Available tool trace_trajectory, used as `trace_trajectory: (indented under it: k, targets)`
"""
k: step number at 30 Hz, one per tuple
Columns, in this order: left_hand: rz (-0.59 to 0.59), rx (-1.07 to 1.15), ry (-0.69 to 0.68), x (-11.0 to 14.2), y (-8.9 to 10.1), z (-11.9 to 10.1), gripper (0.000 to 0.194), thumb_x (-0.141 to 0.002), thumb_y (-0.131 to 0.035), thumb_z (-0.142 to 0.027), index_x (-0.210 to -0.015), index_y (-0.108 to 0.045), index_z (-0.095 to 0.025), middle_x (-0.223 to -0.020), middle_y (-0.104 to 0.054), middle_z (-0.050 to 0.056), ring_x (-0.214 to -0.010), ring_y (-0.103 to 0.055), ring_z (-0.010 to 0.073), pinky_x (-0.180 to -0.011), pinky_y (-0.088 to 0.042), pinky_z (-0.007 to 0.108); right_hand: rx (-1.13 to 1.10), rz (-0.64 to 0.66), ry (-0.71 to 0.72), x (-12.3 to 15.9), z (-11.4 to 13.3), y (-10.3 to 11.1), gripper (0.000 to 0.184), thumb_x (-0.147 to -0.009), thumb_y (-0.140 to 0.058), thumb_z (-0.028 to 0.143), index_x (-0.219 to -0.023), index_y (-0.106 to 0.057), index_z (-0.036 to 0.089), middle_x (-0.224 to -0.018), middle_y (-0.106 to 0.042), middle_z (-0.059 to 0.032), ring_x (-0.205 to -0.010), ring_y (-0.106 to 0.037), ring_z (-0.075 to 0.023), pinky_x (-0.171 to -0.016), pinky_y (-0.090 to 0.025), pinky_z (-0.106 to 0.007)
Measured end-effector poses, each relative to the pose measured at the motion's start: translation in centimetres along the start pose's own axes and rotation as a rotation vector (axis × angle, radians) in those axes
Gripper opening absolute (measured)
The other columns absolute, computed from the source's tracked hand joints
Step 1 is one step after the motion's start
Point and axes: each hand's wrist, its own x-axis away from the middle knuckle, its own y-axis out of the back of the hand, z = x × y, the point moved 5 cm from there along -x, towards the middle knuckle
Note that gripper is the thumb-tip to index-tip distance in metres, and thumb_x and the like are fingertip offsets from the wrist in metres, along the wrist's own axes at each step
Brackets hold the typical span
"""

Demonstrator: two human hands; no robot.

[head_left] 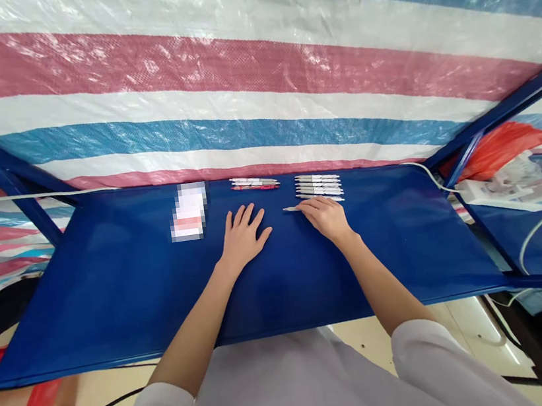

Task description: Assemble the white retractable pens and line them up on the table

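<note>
The single view comes from a head-worn camera, looking forward and down from close above the grey shirt point(285, 387) at the bottom edge. Its wide picture spans the blue table point(287, 287) from end to end, left hand point(244, 236) and right hand point(325, 217) near the middle, and reaches up the striped sheet point(231, 55) beyond.
</note>
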Motion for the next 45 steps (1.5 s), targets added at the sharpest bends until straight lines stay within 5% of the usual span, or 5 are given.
trace_trajectory:
  k: [9,25,45]
  targets:
    - [0.018,-0.015,0.013,0.0,-0.5,-0.2,0.055,-0.096,-0.040,-0.052,-0.143,-0.049,-0.025,-0.153,-0.040,0.010,-0.143,-0.031,0.0344,-0.118,-0.012,0.060,0.066,-0.015,-0.061,0.8,-2.1,-0.1,0.027,-0.097,-0.046,0.023,-0.108,-0.072,0.026,-0.110,-0.075,-0.0005,-0.097,-0.065,-0.0179,-0.077,-0.042,-0.030]
    - [0.003,0.030,-0.004,0.1,-0.5,-0.3,0.054,-0.095,-0.043,-0.051,-0.141,-0.051,-0.025,-0.153,-0.040,0.011,-0.143,-0.032,0.0358,-0.117,-0.011,0.063,0.091,0.031,-0.139,0.8,-3.5,-0.3,0.029,-0.094,-0.047,0.017,-0.105,-0.073,0.024,-0.107,-0.073,-0.0051,-0.094,-0.061,-0.0211,-0.076,-0.041,-0.033]
    - [0.019,0.043,0.002,-0.1,-0.6,-0.4,0.055,-0.095,-0.042,-0.051,-0.143,-0.049,-0.024,-0.154,-0.038,0.011,-0.144,-0.030,0.0356,-0.117,-0.011,0.063,0.037,0.100,-0.193,0.1,-2.9,-0.5,0.035,-0.094,-0.043,0.014,-0.111,-0.072,0.027,-0.113,-0.071,-0.0052,-0.101,-0.058,-0.0232,-0.079,-0.044,-0.034]
